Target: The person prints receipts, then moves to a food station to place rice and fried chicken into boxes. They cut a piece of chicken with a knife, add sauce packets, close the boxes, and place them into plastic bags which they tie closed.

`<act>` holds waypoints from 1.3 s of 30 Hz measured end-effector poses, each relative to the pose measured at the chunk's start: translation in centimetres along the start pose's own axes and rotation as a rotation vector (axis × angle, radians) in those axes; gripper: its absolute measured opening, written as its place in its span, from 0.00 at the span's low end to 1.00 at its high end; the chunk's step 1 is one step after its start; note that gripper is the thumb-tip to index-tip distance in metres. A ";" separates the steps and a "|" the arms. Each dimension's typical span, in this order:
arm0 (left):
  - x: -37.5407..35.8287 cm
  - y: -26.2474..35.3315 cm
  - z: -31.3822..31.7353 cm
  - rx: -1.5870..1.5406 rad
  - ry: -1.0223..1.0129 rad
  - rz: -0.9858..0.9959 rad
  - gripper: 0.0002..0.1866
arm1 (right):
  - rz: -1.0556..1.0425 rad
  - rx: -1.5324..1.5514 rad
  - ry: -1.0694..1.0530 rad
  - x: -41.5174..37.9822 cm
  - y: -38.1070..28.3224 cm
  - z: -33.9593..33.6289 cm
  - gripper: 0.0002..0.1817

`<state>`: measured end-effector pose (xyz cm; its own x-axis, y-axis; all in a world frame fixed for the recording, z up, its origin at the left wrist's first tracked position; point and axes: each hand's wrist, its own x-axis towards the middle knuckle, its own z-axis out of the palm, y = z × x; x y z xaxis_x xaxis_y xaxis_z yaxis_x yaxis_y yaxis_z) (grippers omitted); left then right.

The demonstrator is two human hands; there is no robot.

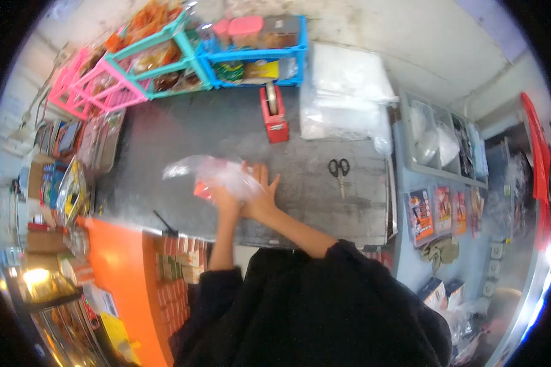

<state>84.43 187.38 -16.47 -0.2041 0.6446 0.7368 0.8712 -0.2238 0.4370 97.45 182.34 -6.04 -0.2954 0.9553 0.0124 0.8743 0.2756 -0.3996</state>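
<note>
A clear plastic bag [234, 177] with something pink and red in it lies across both my hands, over the dark tabletop [159, 140]. My left hand [225, 199] grips the lower part of the bag, its fingers mostly covered by the film. Close beside it, my right hand [263, 194] rests against the bag's right side with its fingers stretched and apart. Black-handled scissors [339, 174] lie to the right of my hands. Beyond the bag stands a red tape dispenser [275, 116].
Pink [107, 85], teal [159, 61] and blue [254, 55] racks of packets and tubs line the back. A stack of clear plastic bags [349, 79] lies at the back right, beside a grey divided bin [441, 137]. An orange panel [122, 269] stands at the near left.
</note>
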 end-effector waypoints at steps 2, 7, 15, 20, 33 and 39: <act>5.2 5.6 -6.4 0.384 -0.819 -0.243 0.18 | 0.018 0.003 -0.236 0.4 2.0 -1.9 0.57; 7.0 11.1 -7.3 0.014 -1.645 0.826 0.11 | -0.873 -0.179 -0.407 2.3 8.6 -7.2 0.43; 1.3 16.0 -2.3 -0.226 -1.248 0.603 0.15 | -0.760 -0.120 0.292 0.9 12.4 -11.9 0.27; 0.0 19.7 -4.0 -0.154 -1.010 0.371 0.15 | 0.176 0.021 0.575 -3.3 30.5 -23.3 0.07; -9.7 14.5 -2.1 -1.040 -0.665 -1.192 0.13 | -0.118 -0.691 -0.645 -2.8 45.1 -22.1 0.08; -5.3 19.9 -4.3 -0.504 -0.609 -0.642 0.12 | -0.145 -0.631 -0.444 -2.8 45.7 -22.6 0.05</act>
<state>100.89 176.36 -9.41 -0.1821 0.9824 -0.0403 0.3587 0.1046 0.9276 146.91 194.65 -3.62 -0.4332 0.8094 -0.3966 0.8293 0.5303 0.1764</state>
